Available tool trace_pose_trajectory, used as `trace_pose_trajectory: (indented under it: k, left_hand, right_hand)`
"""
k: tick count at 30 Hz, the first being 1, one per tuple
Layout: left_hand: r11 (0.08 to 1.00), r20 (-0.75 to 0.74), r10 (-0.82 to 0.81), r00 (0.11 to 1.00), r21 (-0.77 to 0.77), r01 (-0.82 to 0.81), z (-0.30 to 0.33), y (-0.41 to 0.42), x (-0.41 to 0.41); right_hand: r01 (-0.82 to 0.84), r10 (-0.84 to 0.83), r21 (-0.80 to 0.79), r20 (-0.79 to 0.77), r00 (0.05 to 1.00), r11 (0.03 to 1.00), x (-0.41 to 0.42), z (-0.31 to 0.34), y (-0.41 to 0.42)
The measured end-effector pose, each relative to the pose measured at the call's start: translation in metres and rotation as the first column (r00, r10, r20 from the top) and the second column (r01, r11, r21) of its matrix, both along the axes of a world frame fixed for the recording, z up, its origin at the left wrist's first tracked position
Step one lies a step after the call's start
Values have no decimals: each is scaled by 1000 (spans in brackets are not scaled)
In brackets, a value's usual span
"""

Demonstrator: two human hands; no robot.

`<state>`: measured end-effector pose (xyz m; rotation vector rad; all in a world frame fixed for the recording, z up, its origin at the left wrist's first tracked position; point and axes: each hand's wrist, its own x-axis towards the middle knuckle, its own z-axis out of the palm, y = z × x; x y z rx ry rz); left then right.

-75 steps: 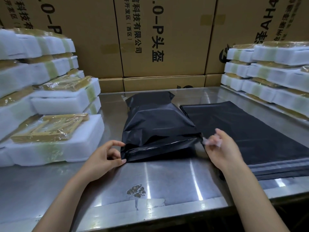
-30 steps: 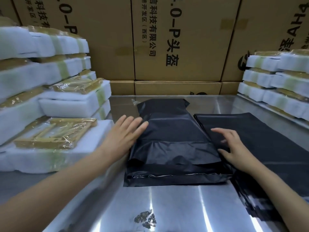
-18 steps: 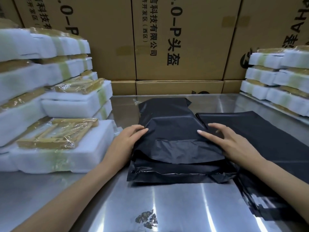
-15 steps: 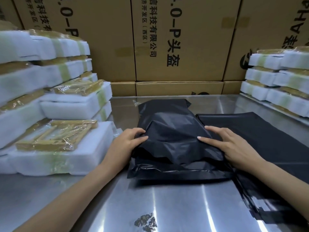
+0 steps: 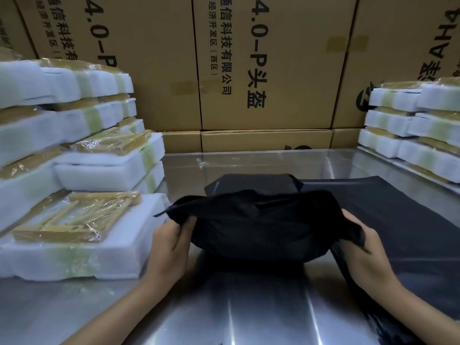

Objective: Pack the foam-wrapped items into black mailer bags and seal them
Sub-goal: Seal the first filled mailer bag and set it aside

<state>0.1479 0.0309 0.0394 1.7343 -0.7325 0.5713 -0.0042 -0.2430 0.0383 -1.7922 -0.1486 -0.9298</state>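
A filled black mailer bag (image 5: pixel 258 222) is raised off the steel table (image 5: pixel 249 319) at its near end, with its far end still low. My left hand (image 5: pixel 171 242) grips its left edge and my right hand (image 5: pixel 358 247) grips its right edge. The item inside is hidden by the black plastic. A stack of flat empty black mailer bags (image 5: pixel 398 220) lies to the right, partly under my right forearm. Foam-wrapped items (image 5: pixel 74 235) holding tan frames under clear film are stacked at the left, the nearest one right beside my left hand.
More foam-wrapped items (image 5: pixel 410 135) are piled at the far right on the table. Large cardboard cartons (image 5: pixel 261 70) with printed lettering wall off the back. A small scrap of clear film (image 5: pixel 202 163) lies on the table behind the bag.
Both hands went from pressing flat on the folded bag to gripping its sides, and the near end of the bag has lifted off the table towards me.
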Motion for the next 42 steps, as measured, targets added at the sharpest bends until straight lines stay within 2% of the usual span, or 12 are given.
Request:
trace_pose_trajectory:
  k: [3,6,11,15,18,20,24,28,32,37,39,42]
  left_hand:
    - [992,-128,5,992,-122,-21,7,-4,-5]
    - [985,-198,-1,980,-170,-33,8,-10,-12]
    - [975,-295,-24,955,-217,-43,11,-26,-18]
    - [982,-367,1,930,-176,-70,4,-23,-19]
    - [982,-440,-6,898,-173,-78,1,-18,-15]
    - [984,-459,-7,888,-164,-77,2,-18,-14]
    - [985,-448,40,893,-135,-111,4,-21,-16]
    - [992,-446,14,895,-109,-70,6,-18,-16]
    - [986,-411,-73,909,-168,3,15,-12,-20]
    - [924,-205,-103,973,-382,17,43,-9,-34]
    - [899,-116,-84,990,-438,25,58,-9,-34]
    - [915,-53,22,998,-401,-41,71,-14,-23]
  right_hand:
    - [82,-83,72,12,996,994,3,2,8]
    - [189,-187,64,-32,982,980,7,3,10]
    - [276,-258,133,-133,957,952,12,9,13]
    - [378,-373,-1,-156,914,926,1,8,14]
    - [332,-358,-170,-156,921,928,-14,12,14]
    - [295,-328,-220,-133,935,930,-22,22,21]
    - [277,-267,-142,84,960,950,-27,37,35]
    - [257,-237,-58,237,942,965,-21,51,50]
    - [348,-337,8,269,902,937,-12,60,51]
    - [435,-442,88,279,853,896,4,73,48]
    - [458,-471,114,266,841,881,11,76,48]
    - [493,-511,137,206,834,859,22,79,43]
